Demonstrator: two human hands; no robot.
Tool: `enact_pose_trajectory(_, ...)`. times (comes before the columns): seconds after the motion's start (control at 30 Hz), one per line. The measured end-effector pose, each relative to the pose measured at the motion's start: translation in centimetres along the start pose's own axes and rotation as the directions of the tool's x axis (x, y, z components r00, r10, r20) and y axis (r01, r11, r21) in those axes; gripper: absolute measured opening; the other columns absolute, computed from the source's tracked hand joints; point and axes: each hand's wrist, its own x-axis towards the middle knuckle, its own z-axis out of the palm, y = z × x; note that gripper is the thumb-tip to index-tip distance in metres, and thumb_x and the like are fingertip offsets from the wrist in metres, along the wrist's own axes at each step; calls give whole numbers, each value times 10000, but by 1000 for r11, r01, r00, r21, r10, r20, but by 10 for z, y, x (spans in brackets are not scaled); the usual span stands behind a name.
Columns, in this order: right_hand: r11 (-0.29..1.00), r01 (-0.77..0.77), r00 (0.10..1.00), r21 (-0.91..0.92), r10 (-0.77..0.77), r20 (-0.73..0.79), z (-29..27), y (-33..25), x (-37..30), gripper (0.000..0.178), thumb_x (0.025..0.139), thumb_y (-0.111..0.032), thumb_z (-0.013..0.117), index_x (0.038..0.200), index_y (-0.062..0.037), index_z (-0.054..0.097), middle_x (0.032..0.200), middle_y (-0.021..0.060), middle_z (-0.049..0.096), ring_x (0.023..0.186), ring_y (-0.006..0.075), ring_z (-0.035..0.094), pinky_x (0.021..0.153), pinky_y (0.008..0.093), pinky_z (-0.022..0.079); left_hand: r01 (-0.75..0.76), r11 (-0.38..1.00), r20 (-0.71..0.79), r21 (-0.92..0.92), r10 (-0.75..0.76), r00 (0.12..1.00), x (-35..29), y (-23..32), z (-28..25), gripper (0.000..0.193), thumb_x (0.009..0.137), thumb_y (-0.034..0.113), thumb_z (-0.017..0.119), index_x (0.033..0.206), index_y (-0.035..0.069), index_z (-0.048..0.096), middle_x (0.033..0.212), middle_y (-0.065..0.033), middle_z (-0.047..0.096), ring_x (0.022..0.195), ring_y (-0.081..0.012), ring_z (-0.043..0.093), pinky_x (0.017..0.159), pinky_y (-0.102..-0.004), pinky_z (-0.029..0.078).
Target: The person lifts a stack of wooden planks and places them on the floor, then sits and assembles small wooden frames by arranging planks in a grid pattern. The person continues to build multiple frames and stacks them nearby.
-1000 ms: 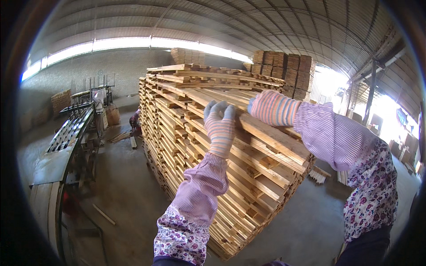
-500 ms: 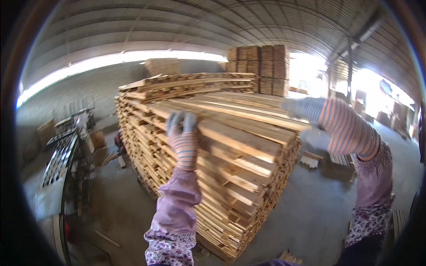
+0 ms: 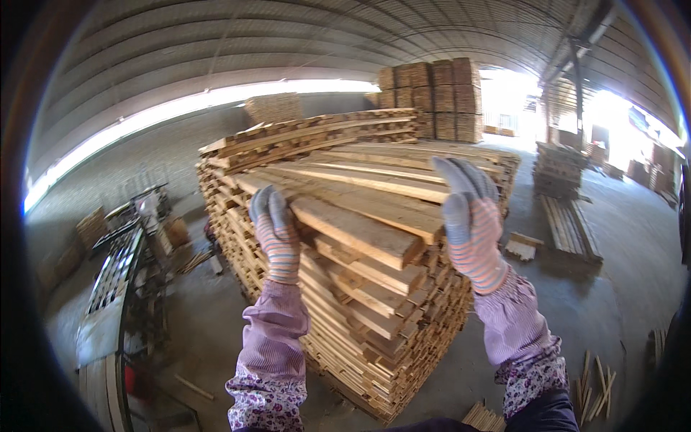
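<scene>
A tall stack of rough wooden boards (image 3: 403, 360) stands before me, with loose boards lying side by side on its top. My left hand (image 3: 275, 237), in a grey glove with an orange-and-blue striped cuff, is against the near long edge of the closest top board (image 3: 356, 232). Its fingers are stretched and apart from the thumb. My right hand (image 3: 473, 223), gloved alike, is raised beside the right-hand board ends, fingers extended and palm turned inward. Whether it touches the ends I cannot tell. Layers of crossed boards (image 3: 309, 133) rise higher at the back of the stack.
Tall strapped lumber stacks (image 3: 435, 97) stand behind. On the left is a long metal machine bench (image 3: 108, 295). Planks (image 3: 572, 225) and thin sticks (image 3: 594, 392) lie on the floor to the right, and a smaller wood pile (image 3: 558, 169) stands farther off.
My right hand has swung in from the right to the board ends, its fingers now pointing up. My left hand stays by the near edge. The view has shifted slightly right.
</scene>
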Motion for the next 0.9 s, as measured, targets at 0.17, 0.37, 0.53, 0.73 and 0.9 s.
enact_pose_trajectory(0.17,999,24,992,-33,-28,-125,-15,8,-18,626,1059,-501,374,1346,4,608,1314,203,634,1249,359,567,1110,447,386,15,990,-26,138,-11,1000,-11,-13,-48,378,1044,279,531,1287,-6,579,1325,-171,546,1228,-299,523,1089,-395,387)
enact_pose_trajectory(0.37,956,-188,952,227,234,-198,-50,28,-77,425,1046,-254,500,1350,26,599,1378,164,609,1276,258,565,1090,391,423,444,896,-120,-20,-443,888,8,-124,-146,467,981,280,645,1336,-16,575,1292,-131,627,1179,-232,567,1042,-355,431)
enact_pose_trajectory(0.53,950,-290,951,-116,299,77,-73,-12,-128,386,1047,-124,484,1403,20,523,1382,149,587,1183,208,613,1094,364,440,578,816,150,9,-572,806,42,-188,-136,613,918,294,763,1402,-6,536,1299,-130,642,1174,-205,606,951,-309,501)
enact_pose_trajectory(0.73,815,-334,935,-473,349,-59,31,-169,-103,237,790,-135,750,975,-2,687,897,127,640,833,236,615,738,346,490,423,904,515,61,-392,763,77,-234,-106,788,801,347,882,1361,-46,492,1233,-197,625,1078,-255,592,902,-366,517)
enact_pose_trajectory(0.9,577,-256,932,-775,359,-41,117,-193,-93,543,792,-465,811,1093,-23,717,1029,157,664,975,325,631,844,437,510,149,966,477,211,-235,847,94,-252,-132,628,839,266,858,1281,-50,543,1225,-168,647,1076,-241,600,947,-338,488)
